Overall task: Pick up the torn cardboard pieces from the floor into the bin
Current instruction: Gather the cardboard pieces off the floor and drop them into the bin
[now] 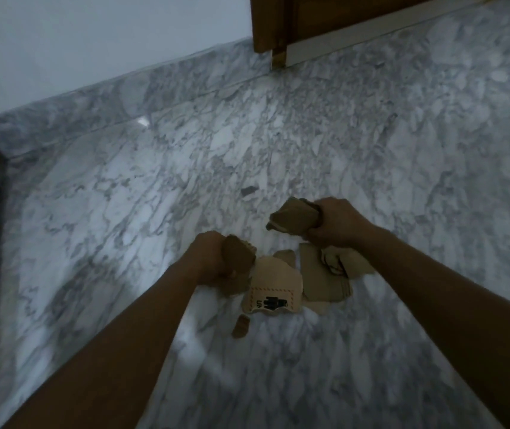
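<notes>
- The torn cardboard pieces (309, 280) lie in a loose heap on the marble floor (154, 181), between my two forearms and just below my hands.
- The largest piece (273, 292) is pale, with a dashed red border and blurred black print that I cannot read; plain brown pieces overlap to its right.
- A small brown scrap (240, 326) lies apart, just below the heap.
- My left hand (213, 258) has its grip closed around a brown piece (237, 253), held at the heap's left edge.
- My right hand (337, 222) has its grip closed around a crumpled wad of cardboard (292, 218), lifted just above the heap.
- A small dark fleck (248, 190) sits on the floor beyond my right hand.
- Farther off, a marble skirting meets a pale wall (92, 41), and a wooden door frame (270, 26) stands at the top.
</notes>
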Demonstrator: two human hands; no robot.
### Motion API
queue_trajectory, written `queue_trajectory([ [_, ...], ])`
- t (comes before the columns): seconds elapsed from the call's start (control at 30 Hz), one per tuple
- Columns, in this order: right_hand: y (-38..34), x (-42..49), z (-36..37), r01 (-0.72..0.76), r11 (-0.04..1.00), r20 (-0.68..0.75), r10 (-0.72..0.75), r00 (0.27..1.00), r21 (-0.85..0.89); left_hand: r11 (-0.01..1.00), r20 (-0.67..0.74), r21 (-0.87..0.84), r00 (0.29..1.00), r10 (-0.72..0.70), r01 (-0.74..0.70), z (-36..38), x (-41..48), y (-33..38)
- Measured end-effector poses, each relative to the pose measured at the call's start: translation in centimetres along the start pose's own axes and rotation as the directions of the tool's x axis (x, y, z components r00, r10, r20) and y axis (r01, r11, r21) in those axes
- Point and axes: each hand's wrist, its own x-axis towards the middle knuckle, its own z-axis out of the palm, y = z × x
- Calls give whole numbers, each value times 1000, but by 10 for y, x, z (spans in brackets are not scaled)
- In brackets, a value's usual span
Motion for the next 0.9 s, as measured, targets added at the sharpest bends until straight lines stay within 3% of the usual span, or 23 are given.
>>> queue_trajectory([
  [0.13,16,-13,-26,-164,980,75,156,985,116,987,21,73,990,139,-140,-1,5,1],
  [0.23,31,-19,-35,-231,957,70,221,973,177,987,4,59,989,148,-148,14,8,5],
  [0.3,38,-23,-42,-270,957,113,258,959,105,989,-15,53,990,138,-138,21,10,6],
  [0.43,45,-26,-43,-243,949,344,300,890,-199,999,5,16,999,47,-47,19,10,10],
  [0.53,58,-33,-13,-148,901,293,283,913,-407,998,10,51,1000,27,-28,18,9,18],
  [0.67,71,-45,11,-144,944,201,209,957,-297,997,-34,74,999,7,-4,18,8,23],
  [0.83,69,-49,10,-129,901,161,212,964,-414,998,-84,61,996,-12,17,19,2,16],
  [0.9,67,-52,14,-135,890,123,208,970,-436,1000,-81,-21,996,-22,20,18,-4,9],
])
